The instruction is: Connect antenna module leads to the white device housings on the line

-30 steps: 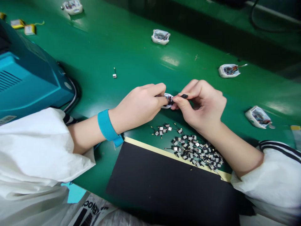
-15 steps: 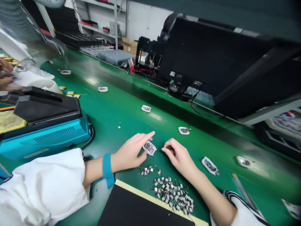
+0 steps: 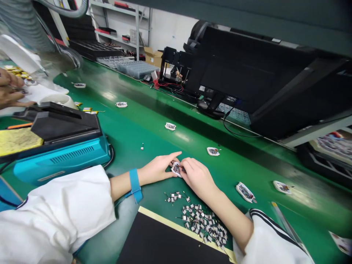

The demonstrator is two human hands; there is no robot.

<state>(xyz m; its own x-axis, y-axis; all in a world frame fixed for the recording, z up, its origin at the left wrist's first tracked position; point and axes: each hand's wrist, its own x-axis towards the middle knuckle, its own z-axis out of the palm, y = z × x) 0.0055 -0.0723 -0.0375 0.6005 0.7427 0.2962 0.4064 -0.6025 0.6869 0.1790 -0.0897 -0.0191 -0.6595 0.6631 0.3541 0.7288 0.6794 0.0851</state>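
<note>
**Left hand** (image 3: 156, 170), fingers loosely extended, and **right hand** (image 3: 196, 178), curled over, together hold a white circuit module (image 3: 176, 169) between them, over the green counter (image 3: 143, 124). Just below the hands: a loose pile of tiny components (image 3: 200, 220). Left wrist: blue wristband (image 3: 134, 185).

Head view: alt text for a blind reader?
The left hand and right hand hold a small white-framed electronic module on a green workbench, next to a pile of tiny black-and-silver components. More modules lie along the bench; a co-worker's hand shows far left.
</note>
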